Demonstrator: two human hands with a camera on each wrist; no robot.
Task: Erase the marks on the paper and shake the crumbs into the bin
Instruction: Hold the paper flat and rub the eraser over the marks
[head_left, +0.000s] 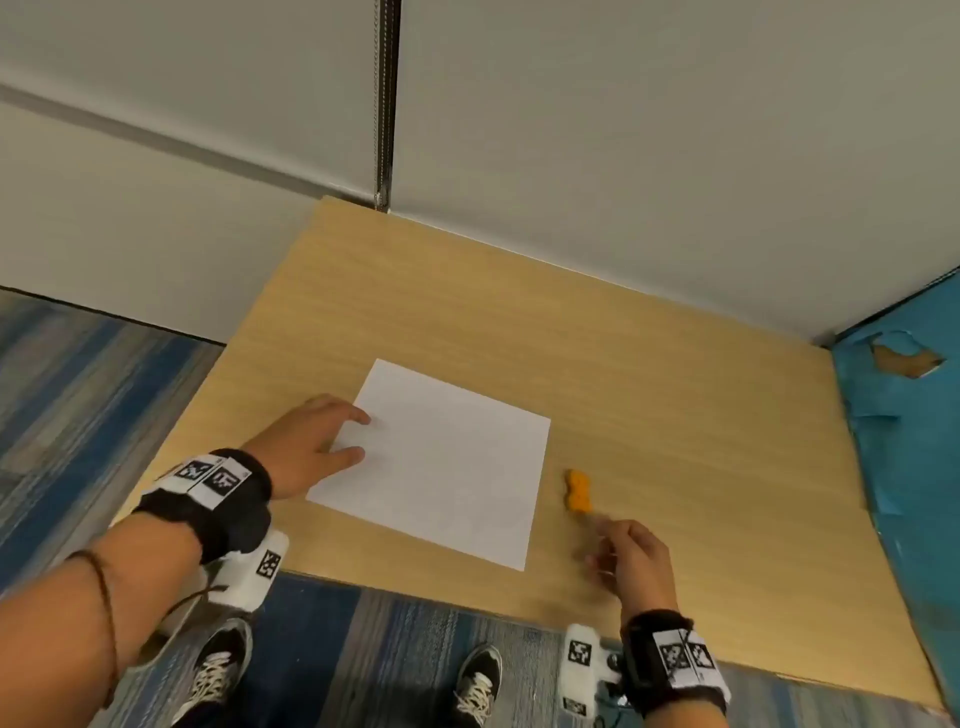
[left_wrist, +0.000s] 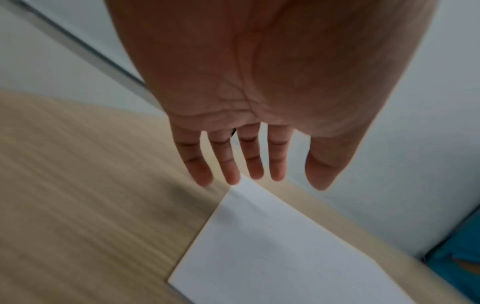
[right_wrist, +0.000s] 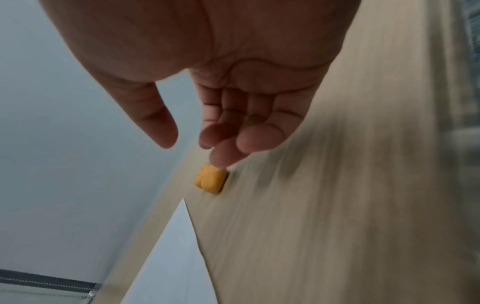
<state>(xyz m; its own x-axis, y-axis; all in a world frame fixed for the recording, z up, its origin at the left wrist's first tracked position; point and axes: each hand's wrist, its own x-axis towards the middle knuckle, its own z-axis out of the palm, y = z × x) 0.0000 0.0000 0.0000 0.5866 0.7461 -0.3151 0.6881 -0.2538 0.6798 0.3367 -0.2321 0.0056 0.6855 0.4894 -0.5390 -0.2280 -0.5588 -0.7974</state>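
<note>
A white sheet of paper (head_left: 441, 462) lies flat on the wooden table (head_left: 649, 374); any marks on it are too faint to make out. My left hand (head_left: 317, 441) hovers with straight fingers (left_wrist: 228, 164) over the paper's (left_wrist: 280, 253) left edge, holding nothing. A small orange eraser (head_left: 577, 491) lies on the table just right of the paper. My right hand (head_left: 631, 561) is right behind it, fingers loosely curled, empty. In the right wrist view the fingertips (right_wrist: 223, 156) are just above the eraser (right_wrist: 210, 179), the paper's (right_wrist: 171, 263) corner below. No bin is in view.
A white wall (head_left: 623, 130) with a blind chain (head_left: 383, 104) backs the table. A blue torn surface (head_left: 904, 441) borders the table's right side. Blue striped carpet (head_left: 78, 389) lies left and in front, with my shoes (head_left: 218, 670) by the near edge.
</note>
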